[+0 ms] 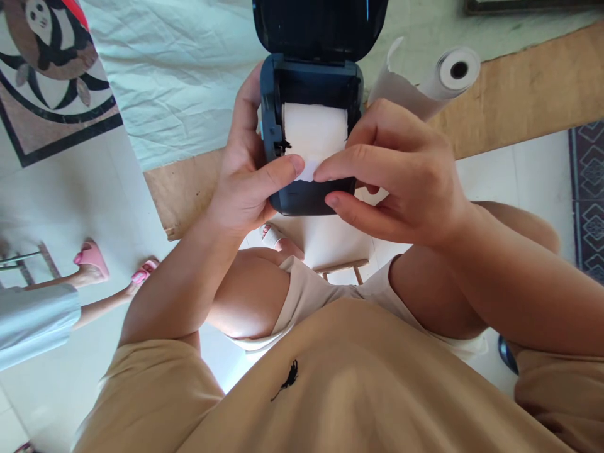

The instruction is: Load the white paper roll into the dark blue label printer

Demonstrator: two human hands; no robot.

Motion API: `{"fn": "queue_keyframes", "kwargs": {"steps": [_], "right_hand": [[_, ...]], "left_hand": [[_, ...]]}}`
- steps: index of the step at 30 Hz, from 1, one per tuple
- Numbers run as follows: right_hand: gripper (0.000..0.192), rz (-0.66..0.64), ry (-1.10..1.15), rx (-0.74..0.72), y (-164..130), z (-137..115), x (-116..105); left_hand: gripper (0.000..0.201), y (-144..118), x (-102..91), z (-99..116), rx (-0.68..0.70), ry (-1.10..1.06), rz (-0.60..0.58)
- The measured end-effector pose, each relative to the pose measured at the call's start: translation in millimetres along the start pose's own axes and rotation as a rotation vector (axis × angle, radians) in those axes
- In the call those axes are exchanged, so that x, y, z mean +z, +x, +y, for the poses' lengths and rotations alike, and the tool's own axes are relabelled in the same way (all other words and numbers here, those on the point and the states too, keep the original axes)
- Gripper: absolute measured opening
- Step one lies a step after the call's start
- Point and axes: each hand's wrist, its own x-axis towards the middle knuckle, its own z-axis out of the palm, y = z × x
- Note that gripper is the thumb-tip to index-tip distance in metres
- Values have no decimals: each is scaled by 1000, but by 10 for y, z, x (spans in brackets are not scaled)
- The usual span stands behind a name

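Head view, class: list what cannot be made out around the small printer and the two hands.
- Printer lid: its top is cut off by the upper edge.
- Printer's sides and front: partly covered by the left hand and right hand.
- Paper roll in the printer: its loose end is hidden under the fingertips.
- Spare roll: its lower part sits behind the right hand.

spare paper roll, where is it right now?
Head view, upper right: the spare paper roll lies on the wooden board, just right of the open printer and above the right hand.
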Motion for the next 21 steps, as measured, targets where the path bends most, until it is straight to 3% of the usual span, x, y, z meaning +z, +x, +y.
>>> {"fn": "queue_keyframes", "kwargs": {"steps": [6,9,13,15,21], "right_hand": [[48,132,199,182,35,4,22],[48,182,250,246,51,22,38],[47,174,324,285,50,9,25],[38,203,317,288,43,-14,1],[26,287,156,359,19,-45,-25]], "left_hand": [[97,3,-48,-48,23,-27,-65],[99,-20,3,46,-2,-14,-53],[74,-90,106,271,-122,-47,-98],[75,-123,130,346,-36,-92,-189],[77,-180,149,419,-157,17,-89]]}}
